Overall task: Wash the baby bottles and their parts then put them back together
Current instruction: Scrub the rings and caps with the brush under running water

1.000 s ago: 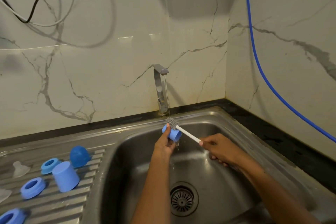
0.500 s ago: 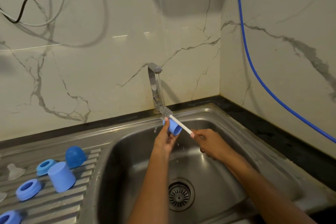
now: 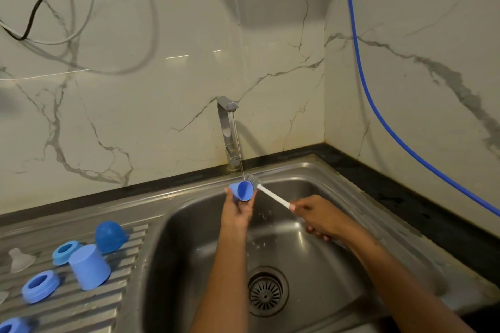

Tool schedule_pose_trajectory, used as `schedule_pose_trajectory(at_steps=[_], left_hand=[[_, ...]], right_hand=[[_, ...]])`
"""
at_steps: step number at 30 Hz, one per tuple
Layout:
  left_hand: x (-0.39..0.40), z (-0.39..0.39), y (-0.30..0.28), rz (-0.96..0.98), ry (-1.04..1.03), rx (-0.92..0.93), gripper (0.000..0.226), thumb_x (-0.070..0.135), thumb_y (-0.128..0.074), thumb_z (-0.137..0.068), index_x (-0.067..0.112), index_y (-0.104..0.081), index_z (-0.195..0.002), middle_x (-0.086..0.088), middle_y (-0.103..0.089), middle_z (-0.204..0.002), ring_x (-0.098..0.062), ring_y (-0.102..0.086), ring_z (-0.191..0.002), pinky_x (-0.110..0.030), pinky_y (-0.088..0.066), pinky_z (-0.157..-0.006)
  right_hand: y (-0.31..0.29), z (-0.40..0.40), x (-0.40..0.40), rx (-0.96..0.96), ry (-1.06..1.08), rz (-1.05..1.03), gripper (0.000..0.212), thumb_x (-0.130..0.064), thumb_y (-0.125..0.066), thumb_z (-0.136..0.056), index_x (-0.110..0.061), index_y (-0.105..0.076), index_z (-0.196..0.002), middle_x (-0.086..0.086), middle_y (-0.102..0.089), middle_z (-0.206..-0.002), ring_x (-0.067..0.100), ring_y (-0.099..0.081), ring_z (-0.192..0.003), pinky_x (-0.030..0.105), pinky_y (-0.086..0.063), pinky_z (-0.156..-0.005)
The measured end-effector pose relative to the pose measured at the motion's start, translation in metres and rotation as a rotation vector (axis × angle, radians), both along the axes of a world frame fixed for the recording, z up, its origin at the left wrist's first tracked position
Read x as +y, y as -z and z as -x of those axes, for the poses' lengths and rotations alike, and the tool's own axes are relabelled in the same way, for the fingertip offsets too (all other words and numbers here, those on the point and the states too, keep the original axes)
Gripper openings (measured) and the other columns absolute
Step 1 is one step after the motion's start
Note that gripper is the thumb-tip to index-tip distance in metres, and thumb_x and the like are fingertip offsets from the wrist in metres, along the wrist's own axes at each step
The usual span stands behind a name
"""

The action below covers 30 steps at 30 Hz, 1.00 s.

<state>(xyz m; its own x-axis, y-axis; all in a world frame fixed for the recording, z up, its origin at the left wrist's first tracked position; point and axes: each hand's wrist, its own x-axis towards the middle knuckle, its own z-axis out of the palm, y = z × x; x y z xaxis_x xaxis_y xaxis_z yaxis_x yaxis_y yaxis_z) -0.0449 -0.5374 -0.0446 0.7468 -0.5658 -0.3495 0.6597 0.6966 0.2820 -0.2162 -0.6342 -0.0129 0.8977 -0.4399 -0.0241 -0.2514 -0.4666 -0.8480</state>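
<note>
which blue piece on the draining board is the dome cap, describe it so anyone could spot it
Start at the sink basin and look left onto the ribbed draining board. The dome cap lies nearest the basin's back corner: darker blue, rounded and closed, unlike the paler tumbler-shaped cup and open rings.

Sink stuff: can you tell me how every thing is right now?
Steel tap: running, thin stream.
Small blue plastic cap: held in left hand, opening toward the brush.
White-handled bottle brush: held in right hand, bristles outside the cap.
Big blue plastic cup: upside down on steel draining board.
</note>
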Motion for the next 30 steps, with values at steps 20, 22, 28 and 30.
schedule_pose_trajectory(at_steps=[20,22,28,30], left_hand=[[0.011,-0.010,0.012,0.125,0.095,0.183,0.048,0.010,-0.053,-0.095,0.005,-0.042,-0.141,-0.026,-0.048,-0.137,-0.039,-0.047,-0.127,-0.045,-0.034,-0.110],[0.014,-0.010,0.012,0.082,0.097,0.182,0.047,0.010,-0.056,-0.094,0.001,-0.043,-0.137,-0.025,-0.051,-0.134,-0.038,-0.049,-0.126,-0.045,-0.037,-0.108],[-0.001,-0.001,0.009,-0.401,0.195,-0.478,0.022,-0.005,-0.050,-0.092,0.008,-0.062,-0.078,-0.011,-0.061,-0.070,-0.019,-0.060,-0.069,-0.029,-0.052,-0.067],[-0.001,0.000,0.007,-0.571,0.113,-0.571,0.023,-0.012,-0.061,-0.081,0.008,-0.064,-0.093,-0.011,-0.063,-0.080,-0.021,-0.059,-0.076,-0.028,-0.050,-0.060]], right_hand=[[0.006,0.007,-0.030,0.199,0.179,0.189,0.033,-0.033,-0.046,-0.100,-0.011,-0.068,-0.110,0.001,-0.054,-0.060,0.012,-0.045,-0.044,0.017,-0.037,-0.037],[0.007,0.007,-0.029,0.206,0.177,0.175,0.030,-0.033,-0.046,-0.100,-0.016,-0.068,-0.110,0.002,-0.055,-0.061,0.013,-0.046,-0.045,0.020,-0.039,-0.040],[0.009,0.006,-0.032,0.235,0.167,0.184,0.030,-0.032,-0.047,-0.099,-0.015,-0.068,-0.110,0.003,-0.055,-0.061,0.013,-0.045,-0.045,0.021,-0.039,-0.040],[0.009,0.006,-0.031,0.242,0.159,0.187,0.030,-0.032,-0.047,-0.099,-0.015,-0.069,-0.111,0.003,-0.054,-0.061,0.012,-0.045,-0.044,0.020,-0.038,-0.039]])
